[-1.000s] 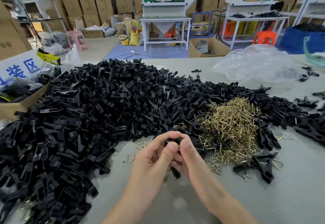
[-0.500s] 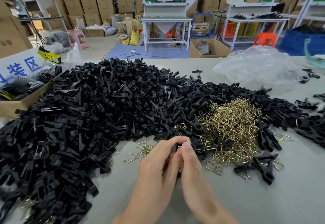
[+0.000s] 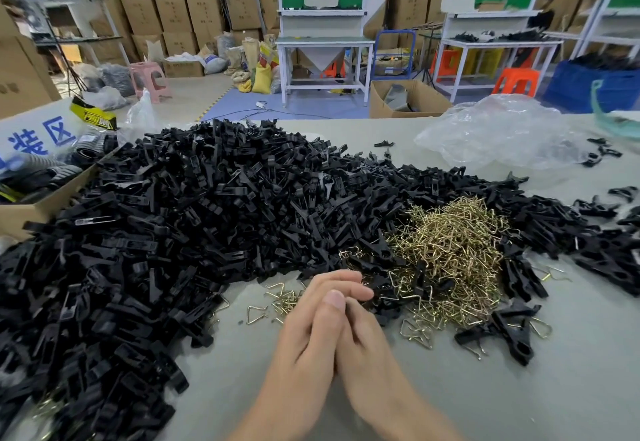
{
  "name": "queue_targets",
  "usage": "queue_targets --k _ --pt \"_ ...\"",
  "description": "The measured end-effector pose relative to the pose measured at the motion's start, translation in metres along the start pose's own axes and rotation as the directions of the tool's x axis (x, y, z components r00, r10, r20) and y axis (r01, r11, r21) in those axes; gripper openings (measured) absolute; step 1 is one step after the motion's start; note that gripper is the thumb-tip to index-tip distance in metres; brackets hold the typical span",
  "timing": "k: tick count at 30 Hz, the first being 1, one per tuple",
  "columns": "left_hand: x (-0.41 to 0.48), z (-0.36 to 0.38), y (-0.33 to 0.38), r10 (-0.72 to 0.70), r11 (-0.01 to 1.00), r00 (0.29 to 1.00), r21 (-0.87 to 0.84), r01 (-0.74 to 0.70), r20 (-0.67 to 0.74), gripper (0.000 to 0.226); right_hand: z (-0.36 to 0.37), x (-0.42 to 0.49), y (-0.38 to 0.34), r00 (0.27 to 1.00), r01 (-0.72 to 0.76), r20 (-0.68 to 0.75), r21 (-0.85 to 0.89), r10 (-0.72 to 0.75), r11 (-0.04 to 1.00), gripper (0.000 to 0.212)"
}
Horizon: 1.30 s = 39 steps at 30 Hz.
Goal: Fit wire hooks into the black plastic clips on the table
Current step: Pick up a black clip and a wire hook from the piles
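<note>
A big heap of black plastic clips (image 3: 207,215) covers the left and middle of the grey table (image 3: 554,388). A tangle of brass wire hooks (image 3: 450,250) lies just right of centre. My left hand (image 3: 311,329) and my right hand (image 3: 370,343) are pressed flat against each other above the near table edge, fingers stretched forward towards the hooks. The left thumb lies on top. Whatever sits between the palms is hidden. A few loose hooks (image 3: 256,314) lie just left of the fingertips. Some clips with hooks fitted (image 3: 502,329) lie to the right.
A cardboard box (image 3: 31,212) with dark parts stands at the left edge. A crumpled clear plastic bag (image 3: 502,132) lies at the back right, with stray clips (image 3: 602,153) near it. Workbenches, stools and stacked cartons fill the room behind.
A black clip showed between my fingertips a second ago. Both hands have since flattened against each other and dropped slightly, and the clip is out of sight.
</note>
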<state>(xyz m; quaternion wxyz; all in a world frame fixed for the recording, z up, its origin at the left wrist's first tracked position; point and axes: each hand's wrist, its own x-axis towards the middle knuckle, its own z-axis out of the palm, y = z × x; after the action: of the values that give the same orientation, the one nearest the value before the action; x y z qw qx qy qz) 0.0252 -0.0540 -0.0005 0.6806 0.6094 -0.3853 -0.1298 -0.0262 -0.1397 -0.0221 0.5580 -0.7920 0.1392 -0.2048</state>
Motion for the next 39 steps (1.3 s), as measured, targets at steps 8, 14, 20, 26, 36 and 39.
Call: queue_targets --k 8,14,20,26,36,39 --pt "0.001 0.000 -0.003 -0.019 1.000 0.999 -0.003 0.019 -0.034 0.041 -0.002 0.001 -0.004 0.998 -0.009 0.065 0.030 0.007 1.000 0.053" --pt "0.001 0.000 -0.004 0.008 1.000 0.999 0.005 -0.008 -0.046 0.037 0.000 0.001 0.004 0.997 0.014 0.075 0.010 -0.015 1.000 0.041" --pt "0.000 -0.006 -0.001 -0.019 0.999 0.997 0.036 0.022 -0.081 0.037 -0.009 0.005 -0.004 0.991 0.108 -0.070 -0.079 -0.114 0.991 0.031" --pt "0.001 -0.007 0.002 -0.036 0.984 0.991 0.170 0.057 -0.127 0.014 -0.027 0.007 -0.001 0.959 0.133 -0.201 -0.298 -0.198 0.945 0.068" --pt "-0.002 -0.007 0.005 -0.193 0.981 0.970 -0.016 0.193 -0.145 0.008 -0.029 0.002 0.009 0.946 0.185 -0.188 -0.358 -0.265 0.915 0.072" --pt "-0.001 0.001 0.007 -0.210 0.978 0.967 -0.027 0.208 -0.145 0.011 -0.033 -0.005 0.011 0.930 0.198 -0.236 -0.321 -0.280 0.926 0.056"
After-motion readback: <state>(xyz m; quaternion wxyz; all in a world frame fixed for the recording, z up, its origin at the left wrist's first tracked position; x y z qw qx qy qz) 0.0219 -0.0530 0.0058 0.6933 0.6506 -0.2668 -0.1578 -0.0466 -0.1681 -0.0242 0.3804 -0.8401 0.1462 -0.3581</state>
